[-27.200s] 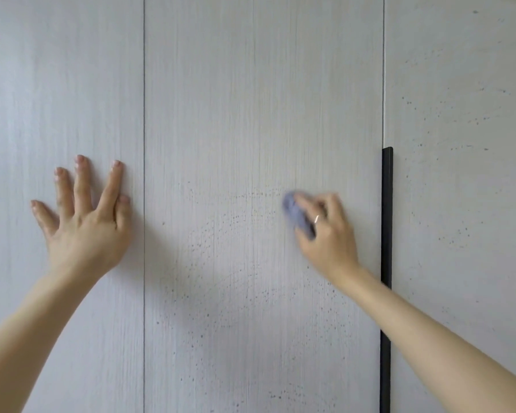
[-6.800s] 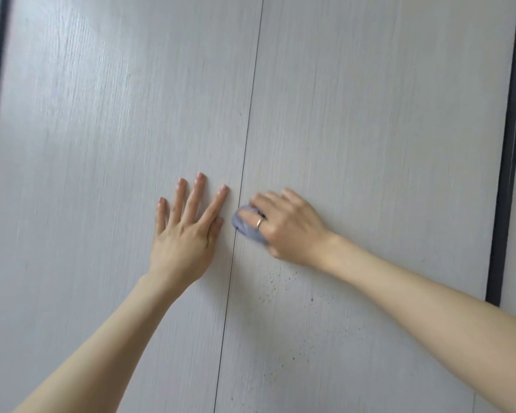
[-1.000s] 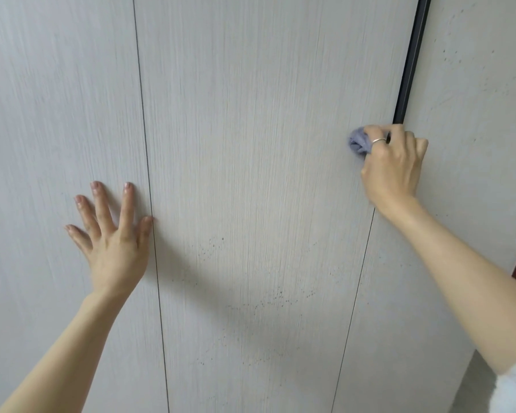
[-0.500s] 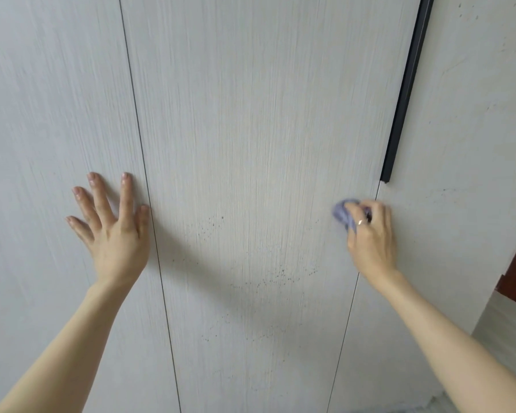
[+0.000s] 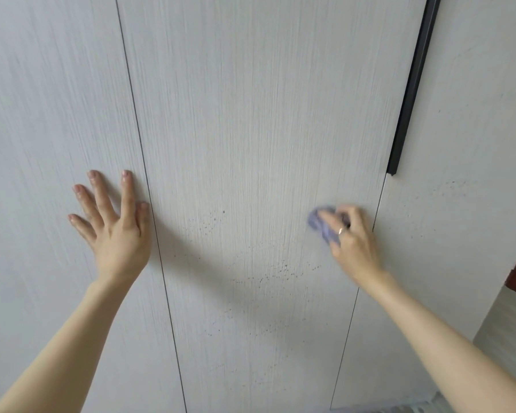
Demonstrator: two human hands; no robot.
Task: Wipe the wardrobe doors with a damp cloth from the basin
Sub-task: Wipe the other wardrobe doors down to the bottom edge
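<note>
The right hand (image 5: pixel 352 234), gripping the bunched blue-grey cloth (image 5: pixel 320 225), has slid leftward across the pale wood-grain wardrobe door (image 5: pixel 251 129); the left hand (image 5: pixel 113 225) stays spread flat.

Head view, close, facing wardrobe doors (image 5: pixel 251 114)

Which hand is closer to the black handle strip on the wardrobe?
Right. The right hand, gripping the cloth, is just below and left of the black handle strip; the left hand rests flat, far to its left.
</note>
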